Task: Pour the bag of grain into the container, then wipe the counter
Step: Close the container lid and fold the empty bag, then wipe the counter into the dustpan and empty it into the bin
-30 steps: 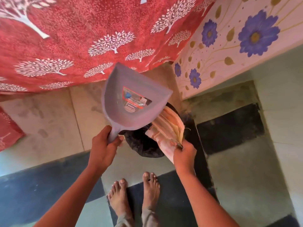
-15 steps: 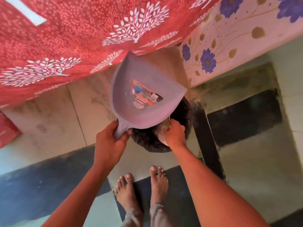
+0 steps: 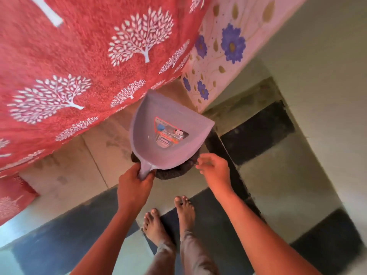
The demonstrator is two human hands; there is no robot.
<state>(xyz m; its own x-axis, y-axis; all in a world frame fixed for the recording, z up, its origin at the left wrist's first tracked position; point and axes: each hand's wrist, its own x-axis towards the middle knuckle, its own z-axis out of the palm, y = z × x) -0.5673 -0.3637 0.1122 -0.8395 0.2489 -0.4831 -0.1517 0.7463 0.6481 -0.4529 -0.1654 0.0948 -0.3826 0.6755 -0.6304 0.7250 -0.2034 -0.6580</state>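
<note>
Below, dustpan over bin, prob. touching

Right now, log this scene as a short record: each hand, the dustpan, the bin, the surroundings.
left hand: grips the dustpan handle
right hand: holds nothing, fingers loosely spread beside the bin rim
dustpan: grey, label inside, held over the bin, looks bare of debris
bin: dark, on the floor, mostly hidden under the dustpan
cloth: red with white tree print, hanging above left
floor: pale and dark tiles
feet: bare, just short of the bin
</note>
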